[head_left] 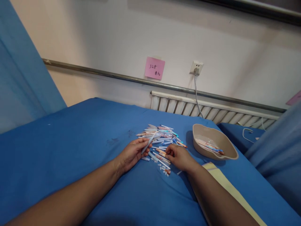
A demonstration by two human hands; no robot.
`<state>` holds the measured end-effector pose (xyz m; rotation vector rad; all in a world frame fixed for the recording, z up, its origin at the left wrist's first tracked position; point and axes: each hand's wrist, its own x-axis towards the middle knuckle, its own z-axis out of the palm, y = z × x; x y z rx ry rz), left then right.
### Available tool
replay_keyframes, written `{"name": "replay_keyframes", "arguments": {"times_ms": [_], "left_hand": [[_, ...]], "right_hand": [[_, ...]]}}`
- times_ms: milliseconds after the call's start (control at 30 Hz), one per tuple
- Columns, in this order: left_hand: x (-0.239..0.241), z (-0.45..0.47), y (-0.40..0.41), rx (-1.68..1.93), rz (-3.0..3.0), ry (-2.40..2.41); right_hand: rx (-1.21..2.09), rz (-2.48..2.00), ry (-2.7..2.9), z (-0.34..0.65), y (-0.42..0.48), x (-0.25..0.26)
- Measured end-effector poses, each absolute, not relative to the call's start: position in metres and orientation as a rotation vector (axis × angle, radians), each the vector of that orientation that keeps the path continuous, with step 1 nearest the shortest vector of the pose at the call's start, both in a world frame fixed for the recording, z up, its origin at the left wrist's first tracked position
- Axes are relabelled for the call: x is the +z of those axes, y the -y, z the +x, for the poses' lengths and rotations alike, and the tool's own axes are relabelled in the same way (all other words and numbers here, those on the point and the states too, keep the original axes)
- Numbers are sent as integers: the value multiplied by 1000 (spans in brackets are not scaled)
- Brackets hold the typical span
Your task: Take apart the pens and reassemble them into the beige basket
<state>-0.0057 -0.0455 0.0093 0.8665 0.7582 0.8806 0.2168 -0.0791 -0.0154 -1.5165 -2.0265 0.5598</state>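
A heap of several thin capped sticks, white, blue and orange, lies on a blue sheet. My left hand rests at the heap's near left edge with its fingers closed round one pale stick that points up and to the right. My right hand lies at the heap's near right edge, fingers curled and pinching at an orange-and-white stick. A few loose sticks and caps lie between the hands.
A beige kidney-shaped dish with a few sticks in it sits to the right of the heap. A yellow striped cloth lies under my right forearm. Behind are a wall rail, a radiator, a socket with a cable and a pink note.
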Motion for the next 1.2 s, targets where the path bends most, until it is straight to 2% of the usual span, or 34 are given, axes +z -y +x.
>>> {"name": "replay_keyframes", "arguments": {"times_ms": [300,600,933,1200], "left_hand": [[7,-4,48,806,1014,-801],[7,-5,49,757,1110,-818],[6,-3,49,740,1197,-860],[2,-2,49,709,1325,-893]], "right_hand": [[362,-1637,2213,213,83,-8],[335,-1649,2203,215,84,-9],[732,-1359,1667,217,73,-17],[826,-1160,1270,216,73,-4]]}}
